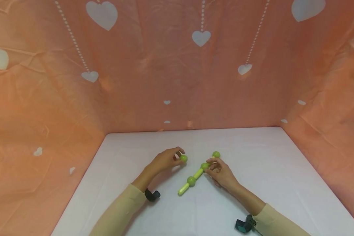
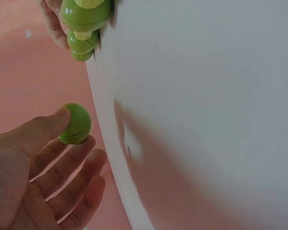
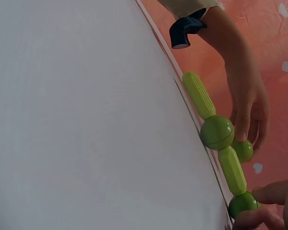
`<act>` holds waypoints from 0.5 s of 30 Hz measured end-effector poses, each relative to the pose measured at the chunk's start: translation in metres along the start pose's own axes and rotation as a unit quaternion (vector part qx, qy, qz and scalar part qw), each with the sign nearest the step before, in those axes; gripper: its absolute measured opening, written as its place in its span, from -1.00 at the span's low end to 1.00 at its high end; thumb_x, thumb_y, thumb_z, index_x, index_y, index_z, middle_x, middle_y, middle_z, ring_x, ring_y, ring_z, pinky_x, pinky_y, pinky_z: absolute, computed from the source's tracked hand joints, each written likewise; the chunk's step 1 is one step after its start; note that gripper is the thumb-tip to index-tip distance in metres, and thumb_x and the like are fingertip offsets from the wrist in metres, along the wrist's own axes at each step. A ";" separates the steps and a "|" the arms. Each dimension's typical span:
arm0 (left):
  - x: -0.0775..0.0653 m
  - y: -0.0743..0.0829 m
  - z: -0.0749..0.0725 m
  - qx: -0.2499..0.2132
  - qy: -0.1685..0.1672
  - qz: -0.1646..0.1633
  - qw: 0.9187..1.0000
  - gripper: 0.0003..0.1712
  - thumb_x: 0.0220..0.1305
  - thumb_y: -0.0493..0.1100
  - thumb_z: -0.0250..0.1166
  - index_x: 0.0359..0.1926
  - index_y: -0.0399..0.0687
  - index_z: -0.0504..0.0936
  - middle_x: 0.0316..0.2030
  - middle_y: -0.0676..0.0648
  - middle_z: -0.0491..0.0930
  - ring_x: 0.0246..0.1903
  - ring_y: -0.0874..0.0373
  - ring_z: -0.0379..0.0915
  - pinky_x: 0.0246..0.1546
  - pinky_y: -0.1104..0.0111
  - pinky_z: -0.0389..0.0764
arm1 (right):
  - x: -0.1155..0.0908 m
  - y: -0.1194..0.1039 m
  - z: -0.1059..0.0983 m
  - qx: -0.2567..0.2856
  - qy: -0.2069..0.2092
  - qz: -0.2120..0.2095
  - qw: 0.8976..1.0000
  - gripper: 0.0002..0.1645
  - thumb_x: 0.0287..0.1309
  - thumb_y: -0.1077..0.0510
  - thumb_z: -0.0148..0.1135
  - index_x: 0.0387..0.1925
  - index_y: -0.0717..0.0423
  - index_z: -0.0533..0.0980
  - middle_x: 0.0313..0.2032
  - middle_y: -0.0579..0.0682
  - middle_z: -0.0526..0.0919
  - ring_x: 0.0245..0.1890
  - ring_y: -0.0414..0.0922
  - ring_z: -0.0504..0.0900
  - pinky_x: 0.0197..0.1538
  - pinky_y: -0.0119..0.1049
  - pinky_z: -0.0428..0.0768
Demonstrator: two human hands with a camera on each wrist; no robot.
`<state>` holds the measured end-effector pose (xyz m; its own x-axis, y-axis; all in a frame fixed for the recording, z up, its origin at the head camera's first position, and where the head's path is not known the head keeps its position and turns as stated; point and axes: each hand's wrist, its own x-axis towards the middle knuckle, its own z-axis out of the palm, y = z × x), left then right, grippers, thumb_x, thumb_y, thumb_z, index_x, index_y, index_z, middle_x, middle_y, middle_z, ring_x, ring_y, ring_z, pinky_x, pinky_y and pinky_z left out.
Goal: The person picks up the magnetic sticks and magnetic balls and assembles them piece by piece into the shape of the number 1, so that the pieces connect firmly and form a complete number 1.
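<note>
My left hand [image 1: 166,159] pinches a loose green ball [image 1: 184,158] between thumb and fingers, just above the table. In the left wrist view, the thumb lies on one side of this ball [image 2: 77,124] and the other fingers curl loosely below it. To its right a chain of green balls and yellow-green ribbed rods [image 1: 198,173] runs diagonally on the white surface. My right hand [image 1: 222,173] pinches a ball [image 1: 205,166] of that chain with thumb and fingertips. Those fingers partly hide the rod beyond it. At the chain's near end a rod [image 1: 183,189] points out free; a ball [image 1: 216,154] forms its far end.
The white table [image 1: 153,219] extends around both hands. An orange cloth with white hearts [image 1: 177,65] rises behind and along both sides. Each wrist wears a small black camera, one at the left cuff [image 1: 152,195] and one at the right cuff [image 1: 245,224].
</note>
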<state>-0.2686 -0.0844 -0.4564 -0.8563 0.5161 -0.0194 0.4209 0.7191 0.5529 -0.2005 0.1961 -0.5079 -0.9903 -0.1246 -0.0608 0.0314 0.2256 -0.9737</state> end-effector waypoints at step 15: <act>-0.037 -0.016 -0.009 0.013 -0.008 -0.011 1.000 -0.70 0.37 -0.09 0.52 0.06 0.13 0.68 -0.07 0.07 0.75 -0.19 0.20 0.61 -0.22 0.25 0.64 | -0.005 -0.006 0.007 -0.090 -0.013 -0.081 0.992 -0.67 0.34 0.27 0.46 0.08 0.08 0.60 0.01 0.14 0.57 -0.43 -0.19 0.55 -0.41 -0.38 0.58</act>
<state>-0.2460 -0.1194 -0.4569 -0.8609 0.5069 -0.0448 0.4094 0.7422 0.5305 -0.1944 0.1886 -0.5029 -0.9765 -0.1972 0.0866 -0.1559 0.3700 -0.9159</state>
